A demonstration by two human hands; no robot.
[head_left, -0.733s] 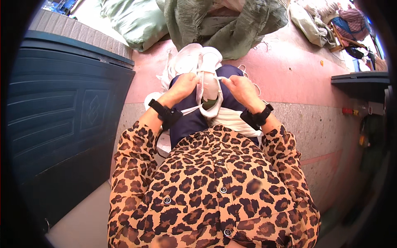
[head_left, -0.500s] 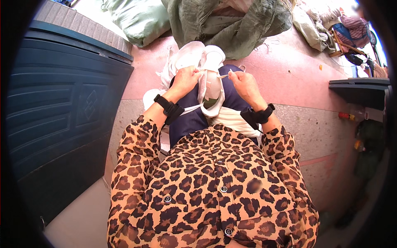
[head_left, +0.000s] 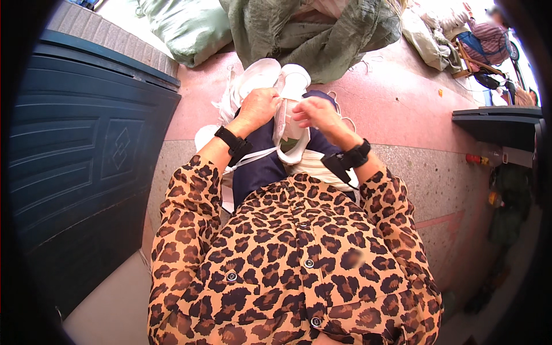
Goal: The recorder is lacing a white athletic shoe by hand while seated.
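Observation:
A white sneaker lies between my thighs, its toe pointing away from me and its opening toward me, with a green patch inside. My left hand is closed at the shoe's left side, pinching a white shoelace near the eyelets. Over the shoe's right side hovers my right hand, palm partly turned inward, its fingers loosely bent and apart, with nothing visible in them. Just beyond lie more white shoes with dangling laces. Cream-coloured laces or cloth strips rest on my lap under my right wrist.
A dark blue panelled door stands close on my left. Large woven sacks sit ahead. At the far right, a person sits by more sacks. A dark ledge and a red-capped bottle are on the right.
My right hand has moved inward from the shoe's right side to over its opening, and its pinch has loosened. My left hand stays nearly in place.

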